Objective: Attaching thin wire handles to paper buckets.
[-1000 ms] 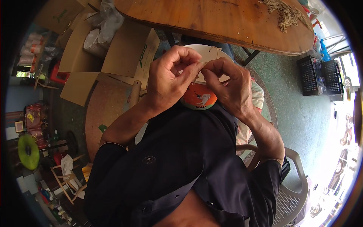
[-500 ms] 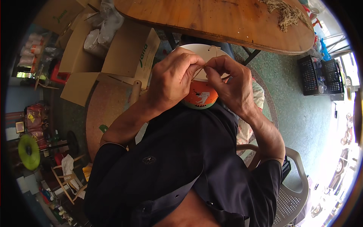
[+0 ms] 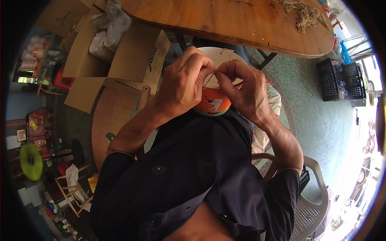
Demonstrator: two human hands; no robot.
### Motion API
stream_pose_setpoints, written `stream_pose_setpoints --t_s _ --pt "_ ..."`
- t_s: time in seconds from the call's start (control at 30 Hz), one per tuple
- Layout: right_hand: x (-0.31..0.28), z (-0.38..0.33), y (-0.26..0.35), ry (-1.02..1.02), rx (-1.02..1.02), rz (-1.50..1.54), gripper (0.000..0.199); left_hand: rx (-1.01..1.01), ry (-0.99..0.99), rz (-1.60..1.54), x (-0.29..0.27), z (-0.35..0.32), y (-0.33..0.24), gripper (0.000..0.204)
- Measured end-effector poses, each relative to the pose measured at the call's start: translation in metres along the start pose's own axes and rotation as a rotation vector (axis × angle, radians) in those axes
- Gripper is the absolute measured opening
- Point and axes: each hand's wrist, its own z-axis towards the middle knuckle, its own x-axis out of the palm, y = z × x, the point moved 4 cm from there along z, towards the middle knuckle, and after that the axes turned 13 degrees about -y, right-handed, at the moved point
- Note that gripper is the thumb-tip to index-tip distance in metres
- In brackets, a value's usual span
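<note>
The left hand [image 3: 181,82] and right hand [image 3: 246,89] meet over the near rim of the cup [image 3: 212,101], thumb and forefinger of each pinched on the cord [image 3: 206,82]. The cup sits before the lap, short of the table's [image 3: 225,24] near edge. The cord already loops at the far rim; the near end looks unfinished, any knot hidden. Elbows bend outward, forearms slant inward.
</note>
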Motion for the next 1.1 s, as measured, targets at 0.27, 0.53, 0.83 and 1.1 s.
stream_pose_setpoints --t_s 0.27,0.53,0.83,1.1 --pt "0.001 0.002 0.005 0.078 -0.086 0.037 0.012 -0.434 0.301 -0.277 -0.009 -0.001 0.014 0.004" --pt "0.002 0.000 0.007 0.036 -0.167 0.007 0.012 -0.618 0.243 -0.329 -0.010 -0.002 0.015 0.012" --pt "0.002 0.001 0.008 -0.006 -0.220 0.001 0.012 -0.567 0.014 -0.439 -0.008 -0.002 0.014 0.004" --pt "0.001 0.001 0.004 -0.002 -0.196 0.006 0.014 -0.360 0.060 -0.252 -0.007 0.000 0.010 0.003"
